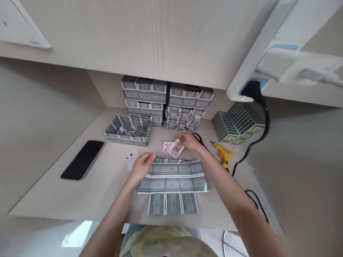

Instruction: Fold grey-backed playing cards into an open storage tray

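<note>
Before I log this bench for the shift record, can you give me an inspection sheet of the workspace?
Surface: pale wooden desk, set in an alcove.
Job's things: flat sheet of joined face-down playing cards; face-up cards.
Clutter: open card box, stacked card boxes, two of hearts, black phone, yellow glue gun, card decks.
Grips: left hand rests on the sheet's top left corner; right hand pinches the face-up cards.
Cables: black cord plugged into power strip.
Surroundings: overhead shelf.

Hands (140,167) (189,140) on joined cards (173,178)
</note>
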A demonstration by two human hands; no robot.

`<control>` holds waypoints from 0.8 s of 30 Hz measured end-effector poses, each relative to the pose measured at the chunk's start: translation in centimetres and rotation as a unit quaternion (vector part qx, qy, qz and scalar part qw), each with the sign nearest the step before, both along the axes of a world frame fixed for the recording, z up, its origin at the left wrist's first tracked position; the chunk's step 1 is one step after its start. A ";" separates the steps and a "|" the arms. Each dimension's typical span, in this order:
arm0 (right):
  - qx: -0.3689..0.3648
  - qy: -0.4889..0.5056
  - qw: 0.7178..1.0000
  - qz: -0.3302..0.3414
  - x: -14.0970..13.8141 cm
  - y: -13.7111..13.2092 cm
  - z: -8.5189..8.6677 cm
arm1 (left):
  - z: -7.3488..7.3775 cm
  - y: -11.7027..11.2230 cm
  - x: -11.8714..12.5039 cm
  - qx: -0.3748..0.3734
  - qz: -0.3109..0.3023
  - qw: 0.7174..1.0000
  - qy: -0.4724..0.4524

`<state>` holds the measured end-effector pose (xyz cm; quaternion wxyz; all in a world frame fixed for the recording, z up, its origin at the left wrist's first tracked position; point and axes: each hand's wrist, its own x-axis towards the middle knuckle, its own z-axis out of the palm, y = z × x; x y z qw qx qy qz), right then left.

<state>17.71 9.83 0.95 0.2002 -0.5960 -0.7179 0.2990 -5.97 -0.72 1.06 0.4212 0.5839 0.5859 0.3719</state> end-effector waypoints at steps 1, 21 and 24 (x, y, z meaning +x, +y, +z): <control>0.005 0.013 1.000 -0.025 0.9 -0.2 -0.3 | 0.0 0.4 0.0 0.006 -0.002 1.000 0.018; -0.123 0.307 0.940 -0.085 2.5 -10.7 0.2 | 1.5 2.2 -0.4 0.038 -0.014 0.927 0.372; -0.101 0.336 0.928 -0.124 2.8 -10.7 0.4 | 1.2 3.8 0.6 0.080 -0.057 0.927 0.361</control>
